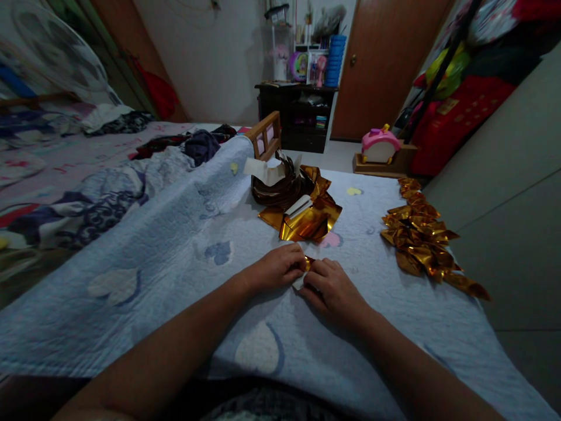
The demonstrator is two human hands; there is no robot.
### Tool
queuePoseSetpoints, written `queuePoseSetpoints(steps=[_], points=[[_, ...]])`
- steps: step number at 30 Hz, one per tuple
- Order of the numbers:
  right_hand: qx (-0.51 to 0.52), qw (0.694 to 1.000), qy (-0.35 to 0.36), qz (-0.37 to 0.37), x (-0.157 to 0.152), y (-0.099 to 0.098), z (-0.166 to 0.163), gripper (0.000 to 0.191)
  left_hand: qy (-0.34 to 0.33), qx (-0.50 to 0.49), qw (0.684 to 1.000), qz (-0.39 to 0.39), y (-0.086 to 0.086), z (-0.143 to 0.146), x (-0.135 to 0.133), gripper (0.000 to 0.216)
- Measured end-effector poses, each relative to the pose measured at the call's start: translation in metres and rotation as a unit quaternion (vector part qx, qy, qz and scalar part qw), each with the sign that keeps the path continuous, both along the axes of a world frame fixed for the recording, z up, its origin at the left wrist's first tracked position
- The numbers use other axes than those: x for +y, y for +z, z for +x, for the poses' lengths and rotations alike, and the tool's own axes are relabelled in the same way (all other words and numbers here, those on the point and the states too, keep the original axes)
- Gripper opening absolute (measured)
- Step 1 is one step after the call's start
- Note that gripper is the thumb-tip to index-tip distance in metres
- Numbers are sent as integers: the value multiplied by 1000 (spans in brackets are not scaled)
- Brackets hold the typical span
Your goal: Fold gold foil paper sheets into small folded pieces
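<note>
My left hand (280,266) and my right hand (332,288) meet on the pale blue quilt (175,257), fingers curled and pinched together on a small piece of gold foil paper (309,262) between them. Most of that piece is hidden by my fingers. Just beyond my hands lies a stack of gold foil sheets (307,219), with a white strip on top. To the right lies a row of several folded gold foil pieces (423,240).
A dark brown bundle with white paper (276,181) sits behind the foil sheets, next to a small wooden frame (265,137). Crumpled clothes and bedding (131,175) lie left. A grey wall or cabinet (504,193) borders the right. A pink toy (380,144) stands beyond the bed.
</note>
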State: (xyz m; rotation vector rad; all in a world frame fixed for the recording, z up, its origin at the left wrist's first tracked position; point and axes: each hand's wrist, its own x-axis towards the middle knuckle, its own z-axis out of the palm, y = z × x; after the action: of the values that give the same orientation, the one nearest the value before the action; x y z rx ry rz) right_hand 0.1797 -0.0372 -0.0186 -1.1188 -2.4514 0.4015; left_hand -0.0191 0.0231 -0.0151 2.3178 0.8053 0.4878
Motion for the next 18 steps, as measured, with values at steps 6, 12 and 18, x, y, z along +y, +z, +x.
queuePoseSetpoints(steps=[6,12,18], points=[[38,999,13,-10,1,-3,-3,11,0,1,1000,4,1,0,-1,7],[75,997,4,-29,2,-4,-2,12,13,12,1000,9,4,-7,-2,2],[52,998,-21,-27,2,-4,-3,19,-4,10,1000,-8,8,-12,-1,7]])
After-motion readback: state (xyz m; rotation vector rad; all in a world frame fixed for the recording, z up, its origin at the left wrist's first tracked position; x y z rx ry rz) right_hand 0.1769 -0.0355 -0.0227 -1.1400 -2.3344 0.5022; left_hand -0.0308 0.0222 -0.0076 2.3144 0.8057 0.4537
